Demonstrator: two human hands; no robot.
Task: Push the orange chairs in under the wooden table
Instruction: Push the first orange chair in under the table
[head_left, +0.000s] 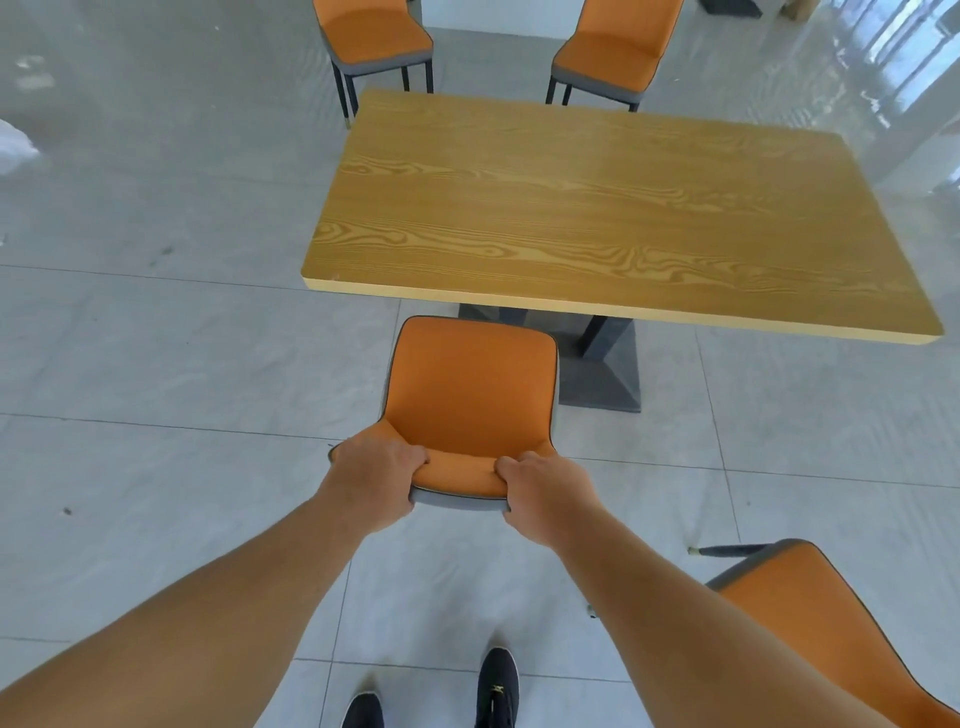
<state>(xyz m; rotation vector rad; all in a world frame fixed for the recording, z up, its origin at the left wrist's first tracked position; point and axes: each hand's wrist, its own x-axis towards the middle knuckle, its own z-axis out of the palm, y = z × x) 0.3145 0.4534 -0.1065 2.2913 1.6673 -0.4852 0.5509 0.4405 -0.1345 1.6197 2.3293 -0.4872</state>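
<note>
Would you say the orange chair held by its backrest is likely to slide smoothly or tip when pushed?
The orange chair probably slides easily, since the tiled floor looks glossy. With the left hand and right hand gripping high, it might tip forward if a leg catches.

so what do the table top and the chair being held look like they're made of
Table top: wood or a wood-look laminate, going by the bold printed-looking grain, pale plain edge and smooth, slightly glossy sheen. Held chair: orange leather-like upholstery, matte with fine texture, dark piping, and a grey outer shell; real or faux leather can't be told.
</note>
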